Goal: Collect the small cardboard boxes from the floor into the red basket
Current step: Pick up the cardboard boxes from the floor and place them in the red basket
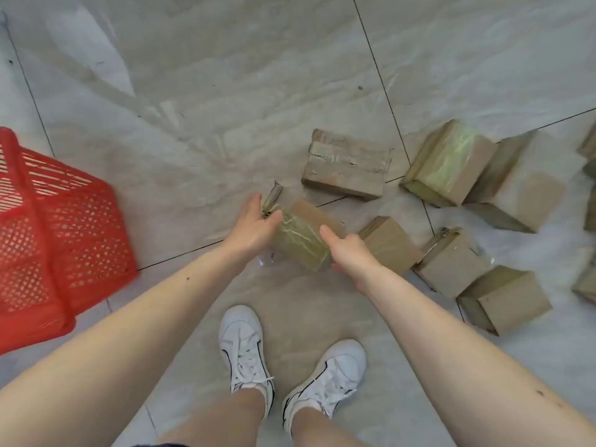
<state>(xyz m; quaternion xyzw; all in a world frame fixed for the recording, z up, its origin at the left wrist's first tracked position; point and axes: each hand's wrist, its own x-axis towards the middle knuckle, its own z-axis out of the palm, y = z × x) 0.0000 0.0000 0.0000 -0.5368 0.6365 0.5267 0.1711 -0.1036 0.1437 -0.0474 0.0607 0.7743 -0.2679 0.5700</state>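
Note:
A small taped cardboard box [304, 235] is held between both hands above the floor, just ahead of my feet. My left hand [254, 225] presses its left end, fingers mostly straight, thumb on top. My right hand [346, 253] grips its right end, thumb on top, fingers curled under. Several more small cardboard boxes lie on the floor to the right, among them a flat one [346, 164], a taped one [448, 162] and one beside my right hand [392, 243]. The red basket [64, 240] stands at the left edge, its inside hidden.
Grey marble floor tiles [225, 91] stretch ahead. My white sneakers [245, 353] stand below the held box. Further boxes crowd the right edge [503, 300]. A scrap of clear tape [267, 261] lies under the held box.

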